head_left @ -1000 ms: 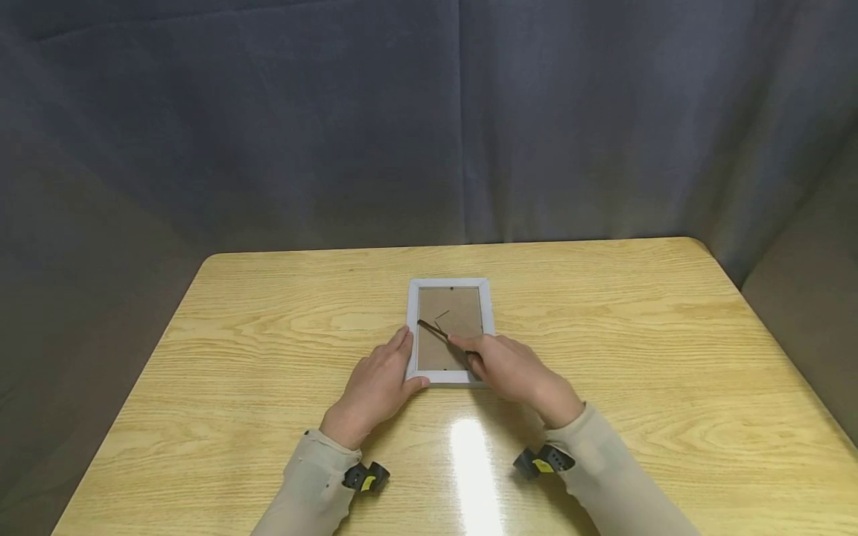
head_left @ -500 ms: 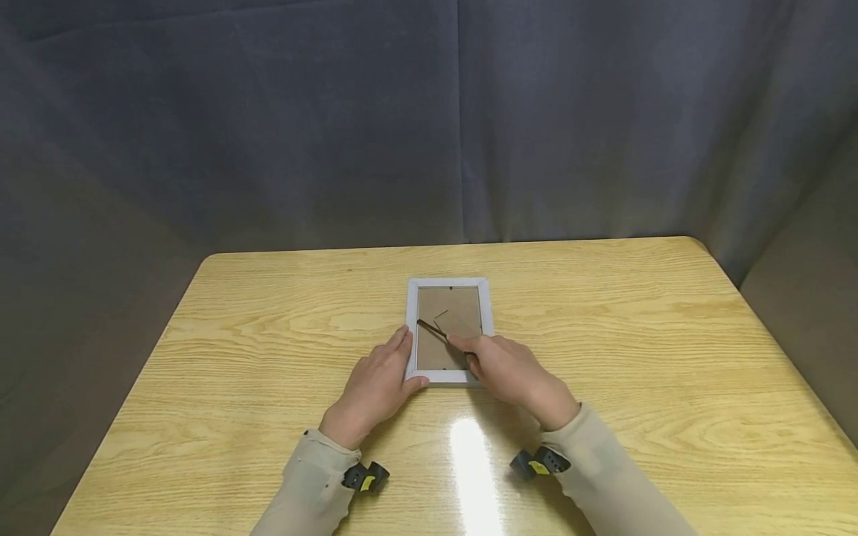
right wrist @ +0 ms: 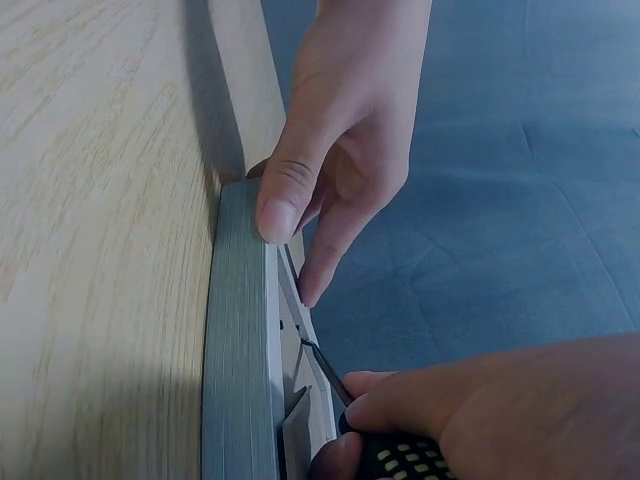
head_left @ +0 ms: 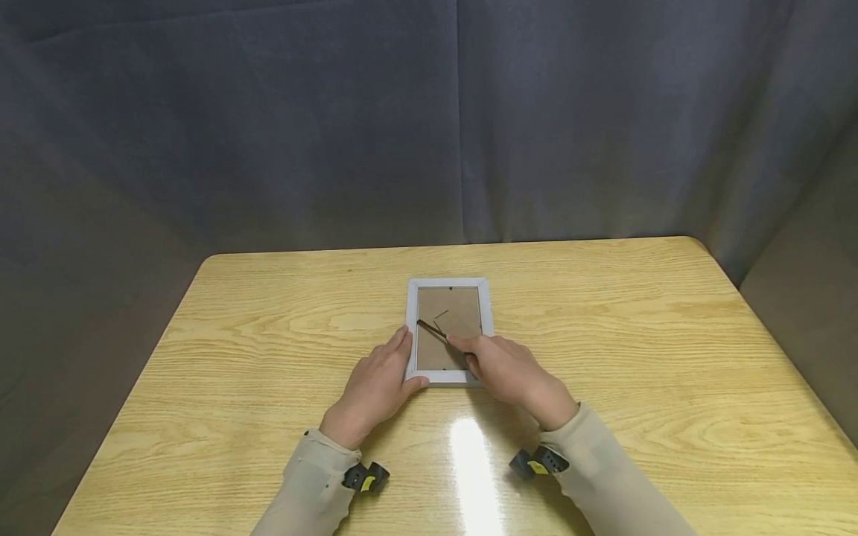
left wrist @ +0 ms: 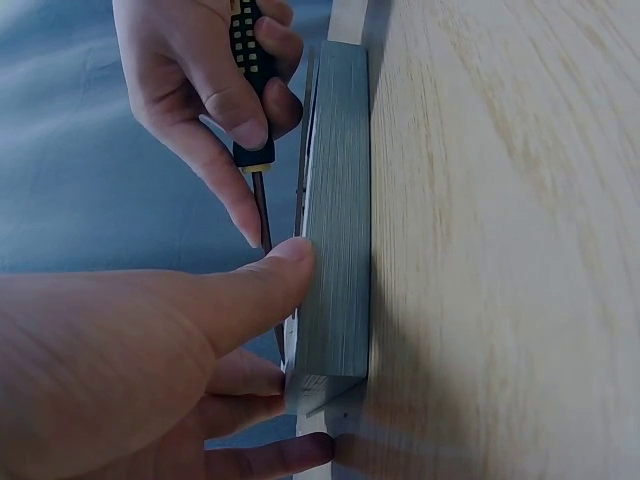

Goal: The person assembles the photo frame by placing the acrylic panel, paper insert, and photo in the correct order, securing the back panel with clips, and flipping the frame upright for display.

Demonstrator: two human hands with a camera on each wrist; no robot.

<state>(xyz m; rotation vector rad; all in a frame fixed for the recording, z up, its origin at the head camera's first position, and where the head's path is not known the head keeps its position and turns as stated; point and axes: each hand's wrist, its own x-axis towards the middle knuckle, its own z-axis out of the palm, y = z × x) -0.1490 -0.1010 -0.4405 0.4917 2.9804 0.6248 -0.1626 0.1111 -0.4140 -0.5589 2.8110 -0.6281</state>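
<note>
A picture frame (head_left: 487,307) lies face down on the table, its brown backing board (head_left: 462,307) showing inside a pale border. My left hand (head_left: 375,383) holds its near left corner, thumb on the near side and fingers along the left side. In my right hand (head_left: 512,376) is a screwdriver (left wrist: 252,60) with a black and yellow handle, index finger stretched toward the shaft. The screwdriver's dark shaft (head_left: 432,329) slants across the backing, its tip at the left inner edge. Small dark tabs dot the inner edges. My right hand covers the near right corner.
The wooden table (head_left: 281,313) extends around the frame on all sides. Behind it hangs a dark grey curtain (head_left: 335,134). A thin raised flap (right wrist: 297,435) stands up from the backing in the right wrist view. Each sleeve carries a small black wrist camera (head_left: 365,476).
My right hand and wrist have shifted very slightly left. The screwdriver tip stays at the left inner edge, and the left hand and picture frame keep their places.
</note>
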